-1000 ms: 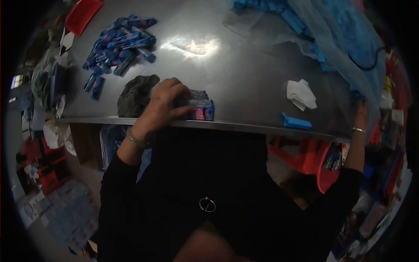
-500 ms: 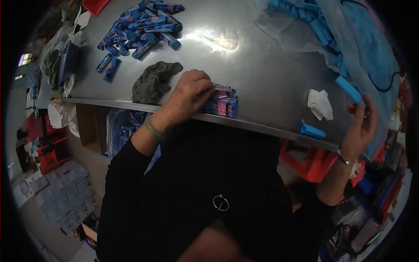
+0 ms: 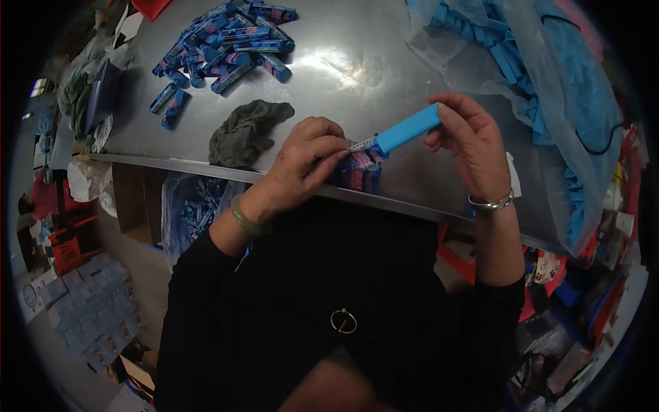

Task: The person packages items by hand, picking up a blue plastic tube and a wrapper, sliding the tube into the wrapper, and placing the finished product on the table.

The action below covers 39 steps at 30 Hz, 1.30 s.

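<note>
Left hand (image 3: 305,156) pinches a wrapper (image 3: 359,172); a blue bar (image 3: 410,128) slants up to the right hand (image 3: 478,151).
The closed left pinch takes the wrapper's edge, likely thin and soft. The bar, probably light and stiff, lies between the hands, one end at the wrapper, the other, a good hold, in a narrow thumb-and-finger pinch.

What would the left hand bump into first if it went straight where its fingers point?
Probably the blue holder in the right hand, just past the silvery strip at the left hand. Depth is hard to tell, though.
</note>
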Each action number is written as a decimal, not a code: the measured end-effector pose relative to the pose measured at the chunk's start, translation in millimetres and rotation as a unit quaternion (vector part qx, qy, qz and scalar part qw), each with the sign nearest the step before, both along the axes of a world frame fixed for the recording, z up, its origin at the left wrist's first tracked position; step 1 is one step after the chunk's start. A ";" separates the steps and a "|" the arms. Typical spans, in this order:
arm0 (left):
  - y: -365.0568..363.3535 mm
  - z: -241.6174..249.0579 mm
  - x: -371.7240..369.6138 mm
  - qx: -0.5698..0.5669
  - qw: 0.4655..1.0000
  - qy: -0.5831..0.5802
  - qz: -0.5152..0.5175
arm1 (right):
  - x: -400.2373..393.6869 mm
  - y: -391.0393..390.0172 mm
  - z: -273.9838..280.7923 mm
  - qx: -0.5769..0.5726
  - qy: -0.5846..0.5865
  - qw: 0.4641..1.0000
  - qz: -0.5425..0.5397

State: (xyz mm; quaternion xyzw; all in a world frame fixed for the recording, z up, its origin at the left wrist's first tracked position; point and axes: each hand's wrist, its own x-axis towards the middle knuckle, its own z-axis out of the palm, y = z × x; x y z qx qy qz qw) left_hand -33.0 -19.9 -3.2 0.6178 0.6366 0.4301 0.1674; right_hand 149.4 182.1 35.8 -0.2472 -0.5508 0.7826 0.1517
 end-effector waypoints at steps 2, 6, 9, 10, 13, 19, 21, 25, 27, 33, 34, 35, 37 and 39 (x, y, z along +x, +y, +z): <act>1.7 2.0 1.6 0.003 1.000 -0.009 -0.001 | -3.9 -3.1 3.5 0.045 -0.016 0.999 0.007; 2.1 -0.9 5.2 -0.015 0.997 -0.075 -0.011 | -10.2 -18.5 10.7 0.137 -0.017 0.990 0.000; 3.4 13.1 18.6 -0.125 0.932 -0.342 0.003 | -14.7 -32.5 10.5 0.127 0.019 0.991 -0.046; 4.9 14.6 19.4 -0.124 0.932 -0.341 0.004 | -14.6 -34.3 6.5 0.134 0.024 0.990 -0.024; 8.4 15.4 22.4 -0.136 0.881 -0.454 -0.015 | -11.4 -33.7 -10.4 0.230 0.029 0.972 0.032; 13.7 14.3 27.0 -0.133 0.816 -0.563 0.007 | -10.4 -59.5 -5.2 0.517 -0.005 0.854 0.059; 15.3 11.1 30.4 -0.115 0.791 -0.600 0.011 | -9.7 -67.4 -10.0 0.542 -0.013 0.839 0.040; 15.7 14.1 32.8 -0.130 0.760 -0.637 -0.020 | -8.6 -72.0 -14.3 0.567 -0.015 0.824 0.019; 16.0 13.4 34.6 -0.131 0.728 -0.673 -0.025 | -8.6 -71.8 -13.1 0.559 -0.003 0.829 0.013; 15.4 7.9 34.8 -0.131 0.710 -0.687 -0.080 | -6.6 -69.2 -16.3 0.578 0.026 0.815 0.027; 15.4 8.8 35.2 -0.132 0.711 -0.686 -0.080 | -6.2 -69.2 -16.6 0.577 0.026 0.816 0.027; 15.4 10.4 35.4 -0.134 0.715 -0.682 -0.075 | -5.8 -69.3 -17.0 0.576 0.025 0.817 0.027; 16.4 11.6 35.2 -0.137 0.720 -0.676 -0.072 | -5.1 -69.6 -19.4 0.570 0.024 0.821 0.021; 17.5 12.2 33.9 -0.152 0.730 -0.664 -0.064 | -2.5 -67.0 -19.1 0.565 0.023 0.825 0.014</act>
